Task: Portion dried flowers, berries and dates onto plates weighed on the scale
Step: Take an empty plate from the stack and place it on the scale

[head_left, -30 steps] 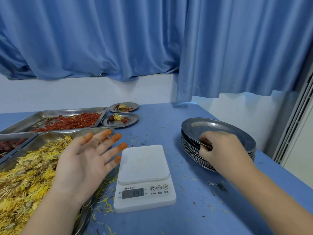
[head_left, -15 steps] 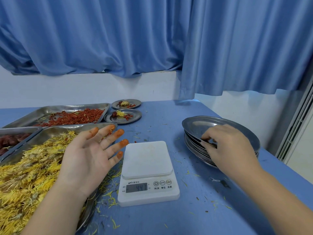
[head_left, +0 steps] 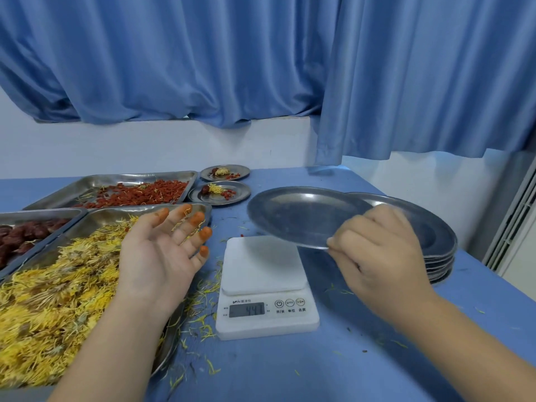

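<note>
On your desk [head_left: 377,358], the flower tray [head_left: 116,216] lies left of the scale [head_left: 265,265], with the plate stack [head_left: 441,261] to its right. Your right grip [head_left: 380,250] pinches a plate [head_left: 301,216] tilted above the scale's far edge; your left grip [head_left: 156,256] hovers just left of it, spread and holding nothing

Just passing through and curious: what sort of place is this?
Likely a makeshift food-portioning workstation: heaps of dried yellow flowers and red berries, a digital scale, and a stack of metal plates beside it.
</note>
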Demonstrator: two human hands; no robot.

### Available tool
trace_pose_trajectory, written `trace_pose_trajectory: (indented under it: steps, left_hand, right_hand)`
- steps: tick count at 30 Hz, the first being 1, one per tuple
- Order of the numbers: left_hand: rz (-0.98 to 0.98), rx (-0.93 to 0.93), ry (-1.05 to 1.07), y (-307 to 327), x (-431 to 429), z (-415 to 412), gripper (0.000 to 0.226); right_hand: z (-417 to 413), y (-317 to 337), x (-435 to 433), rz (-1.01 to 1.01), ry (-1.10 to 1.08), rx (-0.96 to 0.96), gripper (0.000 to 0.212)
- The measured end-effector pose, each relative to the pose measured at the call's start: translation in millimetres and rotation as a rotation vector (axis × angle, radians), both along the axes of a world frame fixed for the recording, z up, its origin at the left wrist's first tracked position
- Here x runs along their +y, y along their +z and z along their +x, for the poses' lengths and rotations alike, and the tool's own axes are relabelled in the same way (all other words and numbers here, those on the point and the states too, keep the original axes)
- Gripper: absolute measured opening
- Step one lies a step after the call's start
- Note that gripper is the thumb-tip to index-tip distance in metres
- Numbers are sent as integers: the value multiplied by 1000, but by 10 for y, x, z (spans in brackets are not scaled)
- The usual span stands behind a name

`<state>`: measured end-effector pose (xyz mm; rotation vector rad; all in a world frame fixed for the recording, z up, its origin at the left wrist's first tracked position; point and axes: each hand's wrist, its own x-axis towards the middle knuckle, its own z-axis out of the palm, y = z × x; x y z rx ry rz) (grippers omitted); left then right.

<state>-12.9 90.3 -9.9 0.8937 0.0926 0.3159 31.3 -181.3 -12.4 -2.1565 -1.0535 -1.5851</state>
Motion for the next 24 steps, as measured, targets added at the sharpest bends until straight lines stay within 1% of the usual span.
trace_pose_trajectory:
  steps: [4,8,11,17,21,22,24]
  left_hand:
    - [-41,-5,124,22,-1,-3,27]
    - [-63,-13,158,36,18,-3,27]
    - [-64,-13,160,38,19,-2,27]
    - [-59,-5,164,40,3,-14,26]
    - [-62,0,164,43,3,-13,26]
    - [-60,0,162,43,3,-13,26]
    - [-58,-1,159,41,5,-11,26]
  right_hand:
    - [-101,-126,234,-124,91,-16,23]
    - [-79,-257,346,-199,133,39,25]
    - [-39,-327,385,-213,132,83,29]
    - [3,-375,404,-163,99,140,24]
    - [-22,-358,377,-185,100,213,11]
    - [-34,-350,370,-195,99,226,11]
    - [-56,-335,360,-215,87,260,17]
